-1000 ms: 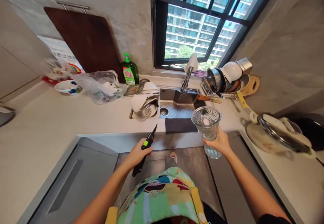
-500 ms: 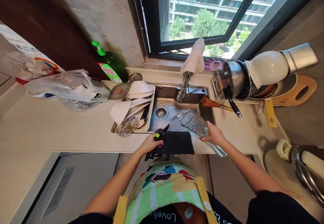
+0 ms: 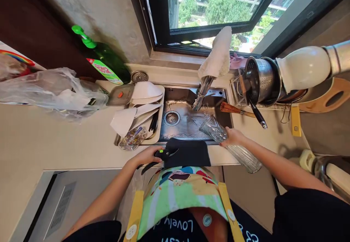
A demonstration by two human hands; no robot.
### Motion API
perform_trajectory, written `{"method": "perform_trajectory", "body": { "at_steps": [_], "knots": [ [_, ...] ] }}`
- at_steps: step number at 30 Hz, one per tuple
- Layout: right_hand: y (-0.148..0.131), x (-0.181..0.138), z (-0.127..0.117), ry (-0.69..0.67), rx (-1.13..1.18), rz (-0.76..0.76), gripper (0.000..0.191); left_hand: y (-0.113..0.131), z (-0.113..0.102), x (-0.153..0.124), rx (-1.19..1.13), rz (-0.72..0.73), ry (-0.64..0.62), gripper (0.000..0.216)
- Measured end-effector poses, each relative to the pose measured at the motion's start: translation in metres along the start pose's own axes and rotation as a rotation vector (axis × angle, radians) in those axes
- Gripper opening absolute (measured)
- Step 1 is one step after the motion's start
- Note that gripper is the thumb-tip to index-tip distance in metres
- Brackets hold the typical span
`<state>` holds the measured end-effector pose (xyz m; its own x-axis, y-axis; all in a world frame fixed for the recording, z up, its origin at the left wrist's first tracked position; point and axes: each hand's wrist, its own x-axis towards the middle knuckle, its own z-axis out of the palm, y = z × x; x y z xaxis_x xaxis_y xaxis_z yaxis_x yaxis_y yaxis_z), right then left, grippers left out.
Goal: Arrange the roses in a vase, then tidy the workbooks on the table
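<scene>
My left hand (image 3: 149, 156) is closed around black pruning shears (image 3: 164, 154) with a bright green catch. The blade points right, over the black mat (image 3: 188, 153) on the sink's front edge. My right hand (image 3: 233, 137) grips a clear patterned glass vase (image 3: 213, 129) round its narrow middle. The vase lies tilted, its mouth over the sink (image 3: 188, 119) and its base toward me, beyond the counter edge.
A dish rack (image 3: 156, 134) with white bowls stands left of the sink. The cloth-wrapped tap (image 3: 202, 92) rises behind. A brush (image 3: 235, 110) and pots (image 3: 261, 81) are at right; a green soap bottle (image 3: 105, 61) and plastic bag (image 3: 68, 92) at left.
My left hand has moved left and down with the shears, whose blade has swung from pointing up to pointing right. The vase has turned slightly, and its base now shows farther right.
</scene>
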<state>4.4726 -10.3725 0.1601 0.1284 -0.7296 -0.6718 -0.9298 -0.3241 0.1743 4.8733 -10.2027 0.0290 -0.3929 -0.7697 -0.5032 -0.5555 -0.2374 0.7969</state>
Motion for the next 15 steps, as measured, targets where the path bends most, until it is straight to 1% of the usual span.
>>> {"method": "perform_trajectory", "body": {
  "at_steps": [2,8,12,15],
  "knots": [
    [0.0,0.002,-0.008,-0.044,-0.017,-0.001,0.077,-0.001,-0.002,0.003,0.056,0.008,-0.015,0.05],
    [-0.003,0.008,-0.036,-0.2,-0.118,0.028,0.081,0.006,0.002,0.004,0.279,0.02,0.036,0.05],
    [-0.013,0.012,-0.052,-0.292,-0.171,0.021,0.079,0.016,0.013,-0.004,0.431,-0.014,0.143,0.052],
    [-0.023,0.016,-0.058,-0.355,-0.182,0.007,0.072,0.019,0.024,-0.01,0.473,0.002,0.232,0.053]
  ]
}}
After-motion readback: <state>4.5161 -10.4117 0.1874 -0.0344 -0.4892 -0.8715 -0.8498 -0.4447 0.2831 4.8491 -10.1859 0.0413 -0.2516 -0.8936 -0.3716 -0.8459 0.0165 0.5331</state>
